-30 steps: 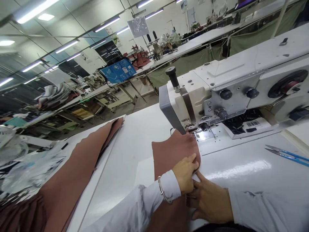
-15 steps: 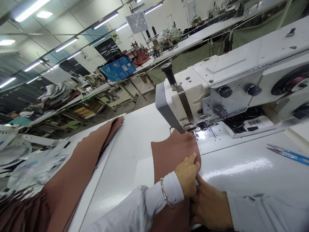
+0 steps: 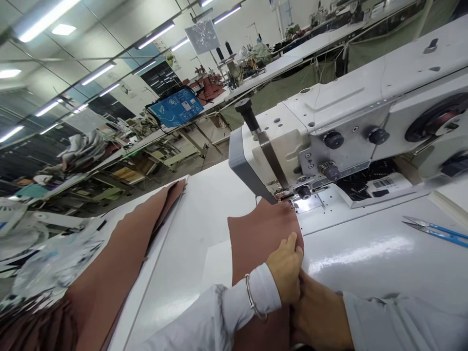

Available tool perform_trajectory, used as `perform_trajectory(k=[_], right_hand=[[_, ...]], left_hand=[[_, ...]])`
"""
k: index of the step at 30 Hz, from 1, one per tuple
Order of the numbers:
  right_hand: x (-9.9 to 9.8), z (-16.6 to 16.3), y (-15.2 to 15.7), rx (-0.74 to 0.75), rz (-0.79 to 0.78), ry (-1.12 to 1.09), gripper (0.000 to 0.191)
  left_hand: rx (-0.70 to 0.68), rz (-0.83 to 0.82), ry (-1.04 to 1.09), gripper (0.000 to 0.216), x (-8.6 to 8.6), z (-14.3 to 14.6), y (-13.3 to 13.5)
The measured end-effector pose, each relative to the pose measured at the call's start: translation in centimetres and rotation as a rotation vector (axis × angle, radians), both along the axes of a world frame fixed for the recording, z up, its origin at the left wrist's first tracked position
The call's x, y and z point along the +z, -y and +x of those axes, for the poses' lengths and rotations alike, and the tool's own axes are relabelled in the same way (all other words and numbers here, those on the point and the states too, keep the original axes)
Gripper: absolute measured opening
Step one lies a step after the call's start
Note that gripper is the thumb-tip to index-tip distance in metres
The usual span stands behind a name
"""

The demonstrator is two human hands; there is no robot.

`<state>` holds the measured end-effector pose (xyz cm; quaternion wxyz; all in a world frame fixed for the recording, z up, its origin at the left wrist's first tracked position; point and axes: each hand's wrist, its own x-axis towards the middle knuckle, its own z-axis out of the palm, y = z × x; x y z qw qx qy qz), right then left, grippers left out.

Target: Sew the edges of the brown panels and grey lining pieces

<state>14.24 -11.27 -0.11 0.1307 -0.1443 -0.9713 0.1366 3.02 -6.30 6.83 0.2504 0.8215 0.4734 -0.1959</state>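
A brown fabric panel [image 3: 256, 239] lies on the sewing machine's white bed, its far end under the presser foot [image 3: 291, 204]. My left hand [image 3: 285, 268] rests on top near the panel's right edge, index finger stretched toward the needle area and the other fingers partly bent. Just below it, my right hand [image 3: 320, 309] grips the panel's right edge; its fingertips are hidden under my left hand and the cloth. The sewing machine [image 3: 270, 151] stands beyond both hands, a lamp lighting the plate by the needle.
Blue-handled thread snips [image 3: 438, 231] lie at the right. A small open box [image 3: 380, 187] sits under the machine arm. To the left, a stack of brown panels [image 3: 113, 263] hangs over the table edge beside clear plastic bags [image 3: 54, 256]. Other sewing tables [image 3: 288, 61] stand behind.
The view has shifted slightly, moving the machine a little left in the picture. Both hands keep nearly the same place on the panel.
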Motion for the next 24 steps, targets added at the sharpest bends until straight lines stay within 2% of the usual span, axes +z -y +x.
perform_trajectory(k=[9, 13, 15, 17, 20, 22, 24], right_hand=[[-0.5, -0.1, 0.0, -0.007, 0.02, -0.04, 0.017], [-0.4, -0.3, 0.0, -0.013, -0.014, -0.059, 0.013], [-0.1, -0.4, 0.0, -0.032, -0.065, -0.073, 0.011], [0.2, -0.5, 0.0, -0.061, -0.109, -0.106, 0.016], [0.3, -0.6, 0.0, -0.09, -0.121, -0.182, 0.024], [0.2, -0.7, 0.0, -0.105, -0.102, -0.219, 0.024], [0.0, -0.8, 0.1, -0.127, -0.091, -0.229, 0.023]], left_hand=[[0.055, 0.011, 0.046, 0.071, -0.9, -0.6, 0.2], [0.021, 0.029, 0.085, 0.051, -1.0, -1.0, -0.2], [0.049, 0.055, 0.157, 0.049, -1.3, -1.2, -0.8], [0.093, 0.134, 0.217, 0.051, -1.8, -1.2, -1.6], [0.135, 0.351, 0.234, 0.045, -3.0, -1.0, -2.5], [0.116, 0.474, 0.257, 0.04, -3.6, -0.8, -2.8], [0.081, 0.525, 0.282, 0.039, -3.9, -0.7, -2.7]])
